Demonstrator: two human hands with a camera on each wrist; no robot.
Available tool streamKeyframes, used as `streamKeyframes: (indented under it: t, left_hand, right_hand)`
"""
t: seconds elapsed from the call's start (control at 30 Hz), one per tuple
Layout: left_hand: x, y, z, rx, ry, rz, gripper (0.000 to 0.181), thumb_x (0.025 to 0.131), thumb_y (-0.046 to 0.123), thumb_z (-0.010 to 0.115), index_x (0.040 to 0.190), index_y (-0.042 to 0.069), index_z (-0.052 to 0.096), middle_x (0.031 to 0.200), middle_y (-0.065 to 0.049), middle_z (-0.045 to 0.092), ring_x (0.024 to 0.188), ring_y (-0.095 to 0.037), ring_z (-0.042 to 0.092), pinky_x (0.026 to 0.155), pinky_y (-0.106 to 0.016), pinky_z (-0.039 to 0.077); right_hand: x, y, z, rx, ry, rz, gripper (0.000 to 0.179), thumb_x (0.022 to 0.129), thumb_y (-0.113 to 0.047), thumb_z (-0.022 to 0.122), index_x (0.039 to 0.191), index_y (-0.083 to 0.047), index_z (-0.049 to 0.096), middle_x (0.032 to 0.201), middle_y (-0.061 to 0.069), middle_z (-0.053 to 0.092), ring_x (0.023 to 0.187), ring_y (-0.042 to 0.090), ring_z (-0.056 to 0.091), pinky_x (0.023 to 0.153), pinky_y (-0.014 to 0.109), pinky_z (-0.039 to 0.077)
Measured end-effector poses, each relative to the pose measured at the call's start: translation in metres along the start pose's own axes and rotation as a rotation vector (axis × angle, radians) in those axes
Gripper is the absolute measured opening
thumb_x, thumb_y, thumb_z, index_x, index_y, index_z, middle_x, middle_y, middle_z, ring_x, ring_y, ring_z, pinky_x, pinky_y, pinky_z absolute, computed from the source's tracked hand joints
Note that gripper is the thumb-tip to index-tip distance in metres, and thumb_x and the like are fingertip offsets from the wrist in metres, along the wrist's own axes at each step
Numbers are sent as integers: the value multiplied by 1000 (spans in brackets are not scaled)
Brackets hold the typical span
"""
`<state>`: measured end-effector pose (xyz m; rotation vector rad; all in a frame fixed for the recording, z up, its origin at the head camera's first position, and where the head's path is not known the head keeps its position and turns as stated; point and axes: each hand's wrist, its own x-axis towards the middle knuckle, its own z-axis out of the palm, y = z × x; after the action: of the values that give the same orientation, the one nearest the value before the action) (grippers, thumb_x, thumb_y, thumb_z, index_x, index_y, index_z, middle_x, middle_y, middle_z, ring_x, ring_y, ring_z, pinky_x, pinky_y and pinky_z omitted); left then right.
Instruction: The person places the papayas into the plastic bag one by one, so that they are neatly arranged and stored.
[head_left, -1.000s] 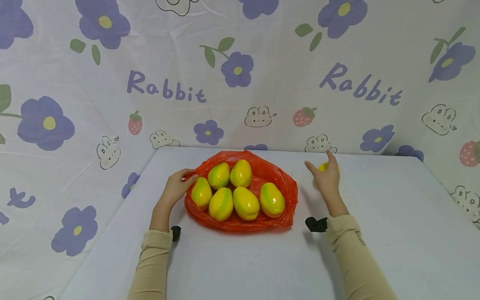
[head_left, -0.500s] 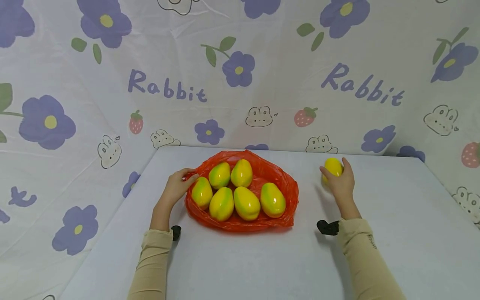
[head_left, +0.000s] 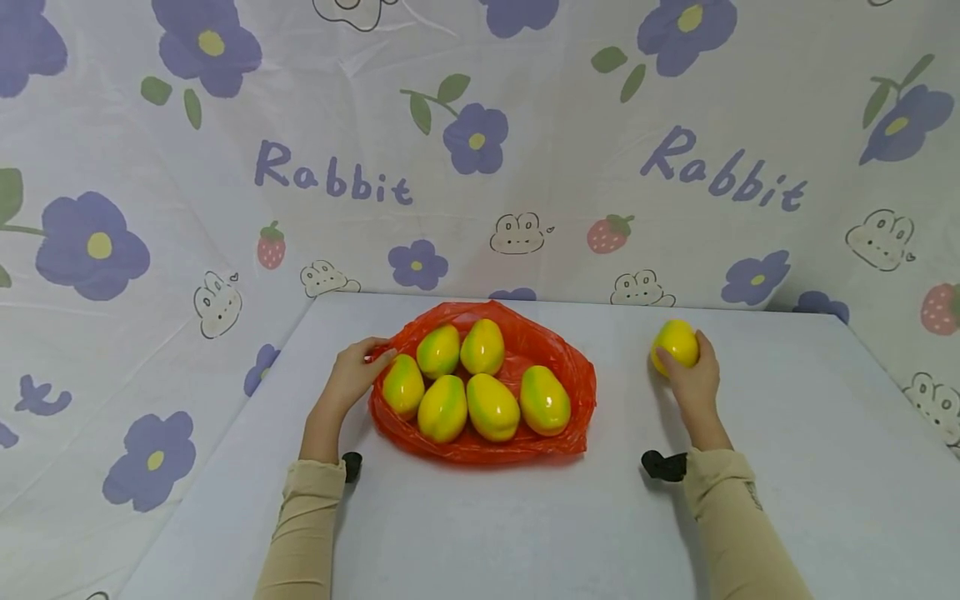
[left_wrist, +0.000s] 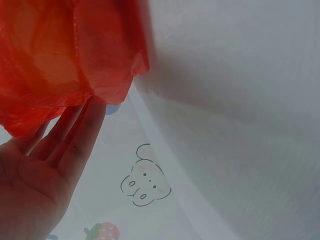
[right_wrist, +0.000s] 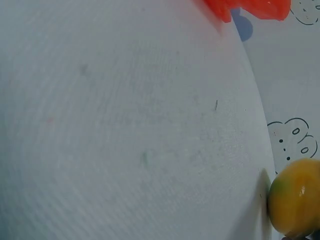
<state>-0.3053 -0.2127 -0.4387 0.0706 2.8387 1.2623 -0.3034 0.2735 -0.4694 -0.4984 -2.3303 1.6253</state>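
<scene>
A red plastic bag [head_left: 576,367] lies spread with its mouth up, and several yellow-green mangoes [head_left: 492,407] sit inside it. My left hand [head_left: 351,379] holds the bag's left rim; in the left wrist view the fingertips disappear behind the red plastic [left_wrist: 107,50]. Off to the right, my right hand [head_left: 693,392] grips a single mango [head_left: 677,340], thumb on its near left side and fingers round its right. That same mango [right_wrist: 295,197] shows at the lower right of the right wrist view, where the hand is mostly out of sight.
A white-covered table [head_left: 480,525] carries everything. Behind it hangs a cloth [head_left: 570,133] printed with flowers, rabbits and strawberries. Black wrist devices [head_left: 663,467] stick out by both cuffs.
My right hand has moved to the right, reached the lone mango and closed its fingers round it. The left hand and the bag have stayed in place.
</scene>
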Motion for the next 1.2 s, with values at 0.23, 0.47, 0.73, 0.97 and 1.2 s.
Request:
streamKeyframes:
  t: [0.23, 0.47, 0.73, 0.97, 1.2]
  left_hand:
    - [-1, 0, 0, -5, 1, -3, 46, 100, 35, 52, 139, 10, 52, 142, -16, 53, 129, -35, 50, 107, -50, 47]
    - [-1, 0, 0, -8, 3, -3, 46, 100, 36, 52, 139, 10, 52, 142, -15, 53, 129, -34, 50, 107, -50, 46]
    - [-1, 1, 0, -4, 6, 2, 46, 100, 35, 52, 139, 10, 52, 142, -16, 53, 130, -34, 49, 107, -51, 46]
    - [0, 1, 0, 5, 5, 6, 45, 101, 35, 52, 139, 10, 52, 141, -16, 54, 128, -34, 50, 106, -51, 47]
    - [-1, 2, 0, 8, 5, 7, 46, 100, 35, 52, 138, 10, 52, 141, -16, 54, 128, -35, 50, 106, -51, 47]
  right_hand:
    - [-2, 0, -1, 8, 3, 34, 78, 96, -25, 57, 157, -7, 11, 163, 17, 15, 149, 36, 20, 124, 49, 19]
    - [-4, -2, 4, 51, 2, 46, 78, 96, -25, 58, 157, -7, 12, 163, 16, 15, 149, 34, 21, 124, 45, 19]
    - [-8, -13, 15, 94, -17, 32, 77, 97, -24, 58, 157, -7, 14, 163, 16, 17, 149, 32, 23, 125, 42, 19]
    - [-16, -27, 27, 103, -42, 3, 76, 97, -25, 59, 156, -8, 16, 162, 16, 23, 147, 32, 28, 124, 42, 23]
    - [-23, -47, 39, 124, -85, -42, 76, 96, -25, 61, 156, -8, 18, 160, 17, 27, 146, 31, 31, 122, 42, 27]
